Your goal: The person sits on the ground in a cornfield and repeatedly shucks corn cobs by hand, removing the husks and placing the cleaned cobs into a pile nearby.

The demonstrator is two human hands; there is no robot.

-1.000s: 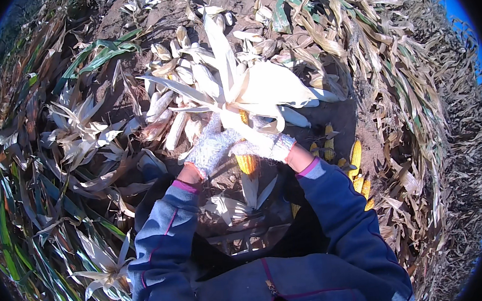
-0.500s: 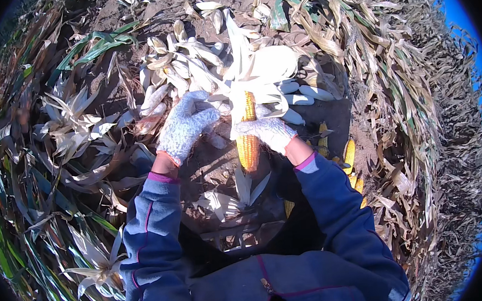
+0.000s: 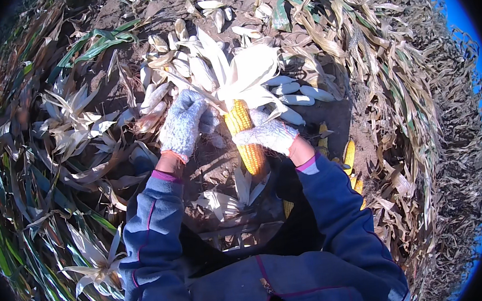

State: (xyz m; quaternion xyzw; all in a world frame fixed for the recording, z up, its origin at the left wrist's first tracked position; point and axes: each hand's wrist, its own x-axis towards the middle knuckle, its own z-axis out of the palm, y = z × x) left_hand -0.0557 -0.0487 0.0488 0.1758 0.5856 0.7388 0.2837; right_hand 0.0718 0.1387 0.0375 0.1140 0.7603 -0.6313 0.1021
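Note:
A yellow ear of corn (image 3: 239,119) hangs in my right hand (image 3: 271,136), whose white knitted glove is closed round its middle. Its pale husk (image 3: 252,73) is peeled back and fans out from the far end, while the bare tip points toward me. On the ear's left, my left hand (image 3: 184,124), gloved too, has curled fingers at a narrow strip of that husk. The strip appears pinched there, though the fingertips are partly hidden.
Behind the ear lies a pile of unhusked corn (image 3: 204,74), with more pale ears (image 3: 296,99) to its right. Bare yellow ears (image 3: 349,156) rest by my right forearm. A loose empty husk (image 3: 222,204) lies below the ear. Dry stalks and leaves (image 3: 395,98) bank up on both sides.
The ear has tilted, its husk end swinging left and its tip right. My left fingers have curled in at the husk; the right hand keeps its hold.

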